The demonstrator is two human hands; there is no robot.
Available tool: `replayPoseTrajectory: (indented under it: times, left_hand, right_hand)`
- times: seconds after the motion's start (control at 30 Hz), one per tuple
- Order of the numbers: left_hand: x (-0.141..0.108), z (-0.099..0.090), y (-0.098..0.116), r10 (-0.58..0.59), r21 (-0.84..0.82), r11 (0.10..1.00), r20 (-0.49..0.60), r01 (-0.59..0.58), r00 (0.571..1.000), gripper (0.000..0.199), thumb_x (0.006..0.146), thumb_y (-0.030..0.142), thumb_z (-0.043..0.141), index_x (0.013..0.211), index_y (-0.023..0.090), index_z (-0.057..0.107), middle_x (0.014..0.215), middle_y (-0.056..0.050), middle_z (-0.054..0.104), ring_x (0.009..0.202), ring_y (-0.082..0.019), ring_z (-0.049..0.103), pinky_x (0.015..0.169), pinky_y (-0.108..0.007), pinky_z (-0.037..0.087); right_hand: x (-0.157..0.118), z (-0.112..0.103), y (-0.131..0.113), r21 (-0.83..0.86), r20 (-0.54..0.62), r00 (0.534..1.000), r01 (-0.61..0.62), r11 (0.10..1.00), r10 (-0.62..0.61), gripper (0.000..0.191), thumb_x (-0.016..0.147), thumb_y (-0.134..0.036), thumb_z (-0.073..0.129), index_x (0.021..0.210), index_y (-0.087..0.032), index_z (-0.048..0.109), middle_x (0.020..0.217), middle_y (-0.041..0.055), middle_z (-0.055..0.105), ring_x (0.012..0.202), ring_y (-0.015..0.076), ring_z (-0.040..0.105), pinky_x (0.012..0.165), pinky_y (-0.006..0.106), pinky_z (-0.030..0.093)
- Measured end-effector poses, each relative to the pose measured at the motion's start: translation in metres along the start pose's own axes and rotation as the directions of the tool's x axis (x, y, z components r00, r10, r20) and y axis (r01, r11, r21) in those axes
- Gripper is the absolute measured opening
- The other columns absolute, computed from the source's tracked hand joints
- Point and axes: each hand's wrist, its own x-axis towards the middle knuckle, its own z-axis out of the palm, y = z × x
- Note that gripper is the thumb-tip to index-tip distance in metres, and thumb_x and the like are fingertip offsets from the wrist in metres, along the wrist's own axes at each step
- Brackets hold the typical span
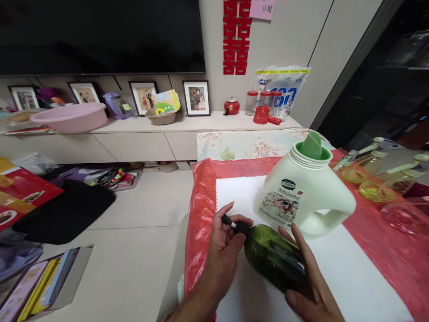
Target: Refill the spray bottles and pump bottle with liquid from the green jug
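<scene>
Head view: your left hand point(223, 246) pinches the pump point(241, 228), your right hand point(313, 279) spans the lower end of the bottle point(273, 255), tilted over the mat point(231, 190), probably for steadiness; the jug point(306, 192) stands just beyond.

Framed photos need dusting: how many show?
4: a framed photo far left, one behind the pink basin, one partly behind the picture book, one nearest the red lidded pot. More may be hidden.
</scene>
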Motion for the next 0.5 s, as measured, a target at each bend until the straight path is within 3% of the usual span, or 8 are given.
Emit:
replayPoseTrajectory:
  times: [0.1, 0.2, 0.3, 0.4, 0.5]
  left_hand:
    - [0.001, -0.001, 0.006, 0.006, -0.005, 1.0, -0.004, -0.006, 1.0, 0.054, 0.09, 0.025, 0.067, 0.136, 0.03, 0.041, 0.107, -0.003, 0.07, 0.099, -0.017, 0.06, 0.092, -0.033, 0.042]
    - [0.001, 0.0, 0.013, 0.02, 0.008, 1.0, 0.029, -0.02, 0.999, 0.055, 0.089, 0.026, 0.068, 0.137, 0.03, 0.042, 0.109, -0.004, 0.07, 0.101, -0.018, 0.061, 0.091, -0.033, 0.044]
    - [0.0, 0.001, 0.018, 0.044, 0.044, 0.998, 0.099, -0.048, 0.994, 0.054, 0.09, 0.025, 0.067, 0.137, 0.03, 0.043, 0.111, -0.005, 0.07, 0.101, -0.019, 0.062, 0.089, -0.033, 0.046]
    - [-0.002, 0.001, 0.019, 0.051, 0.076, 0.995, 0.107, -0.059, 0.993, 0.051, 0.09, 0.025, 0.067, 0.135, 0.03, 0.044, 0.111, -0.005, 0.07, 0.101, -0.019, 0.062, 0.089, -0.033, 0.047]
    - [-0.001, 0.0, 0.016, 0.052, 0.063, 0.997, 0.033, -0.054, 0.998, 0.051, 0.089, 0.026, 0.067, 0.134, 0.03, 0.044, 0.109, -0.004, 0.07, 0.101, -0.019, 0.063, 0.09, -0.034, 0.046]
  right_hand:
    - [-0.003, 0.005, -0.009, -0.055, 0.001, 0.999, 0.037, 0.998, -0.037, 0.073, 0.098, -0.039, 0.055, 0.16, -0.033, 0.015, 0.16, 0.0089, 0.021, 0.143, 0.0279, 0.035, 0.115, 0.042, 0.04]
    - [0.002, 0.007, -0.008, 0.049, -0.043, 0.999, 0.026, 0.998, -0.024, 0.075, 0.099, -0.051, 0.05, 0.161, -0.031, 0.013, 0.155, 0.0133, 0.03, 0.137, 0.0319, 0.043, 0.107, 0.047, 0.047]
    - [0.009, 0.005, 0.0, 0.234, -0.063, 0.992, -0.087, 0.968, 0.105, 0.096, 0.088, -0.078, 0.052, 0.161, -0.033, 0.009, 0.149, 0.0171, 0.038, 0.116, 0.0353, 0.059, 0.081, 0.045, 0.058]
    - [0.012, 0.003, 0.009, 0.3, -0.058, 0.98, -0.163, 0.94, 0.189, 0.101, 0.085, -0.086, 0.044, 0.161, -0.033, 0.004, 0.148, 0.0211, 0.037, 0.094, 0.0324, 0.066, 0.059, 0.039, 0.056]
    - [0.007, -0.001, 0.013, 0.15, -0.017, 0.995, -0.099, 0.984, 0.103, 0.099, 0.087, -0.078, 0.053, 0.162, -0.035, 0.005, 0.148, 0.0182, 0.037, 0.099, 0.0311, 0.065, 0.069, 0.042, 0.058]
